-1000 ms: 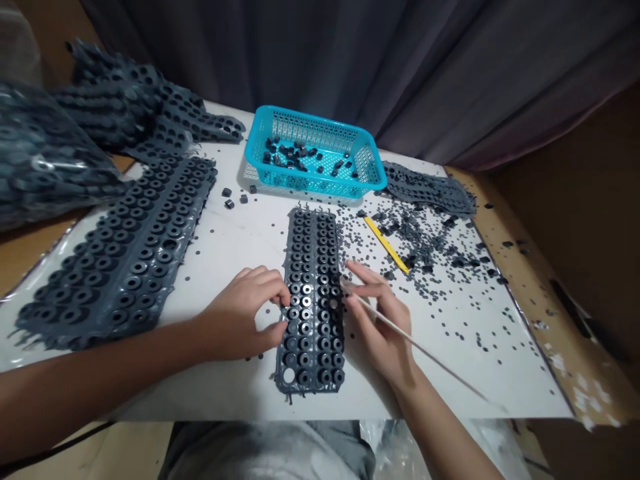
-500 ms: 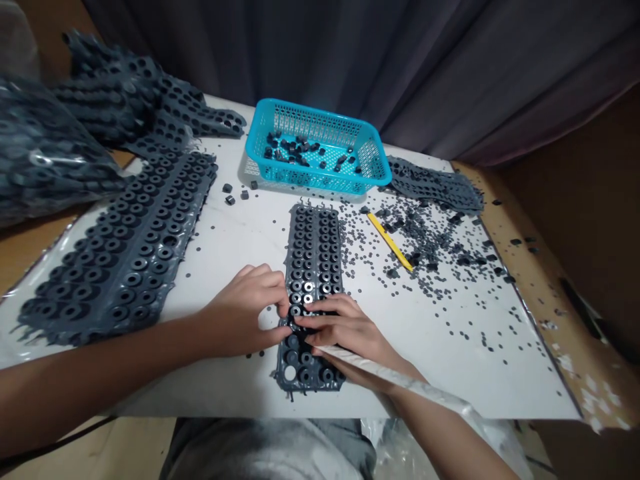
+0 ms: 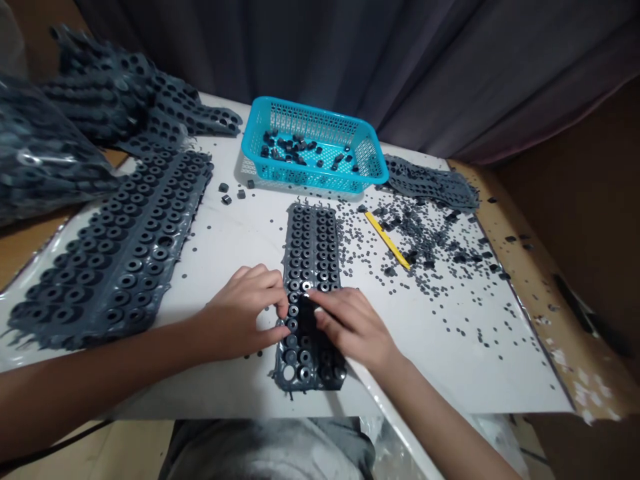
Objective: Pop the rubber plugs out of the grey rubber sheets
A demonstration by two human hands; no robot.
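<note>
A narrow dark grey rubber strip (image 3: 313, 253) of ring-shaped parts lies lengthwise on the white table sheet (image 3: 240, 233) in front of me. My left hand (image 3: 245, 320) has its fingertips curled onto the strip's left edge, pinning it down. My right hand (image 3: 353, 327) lies across the strip's near half, fingers bent over the rings. It grips a thin pale stick (image 3: 318, 310) whose tip shows at the fingertips; the rest of the stick is mostly hidden along my forearm.
A turquoise basket (image 3: 370, 157) holds several loose dark parts. A wide rubber sheet (image 3: 115, 253) lies left, with piled sheets (image 3: 100, 93) and a bag (image 3: 30, 167) behind. Punched scraps (image 3: 430, 247), a yellow tool (image 3: 387, 241) and another strip (image 3: 430, 180) lie right.
My right hand came in from the strip's right side onto the strip and pressed down over the rings, the stick swinging back along my forearm. The left hand stayed in place.
</note>
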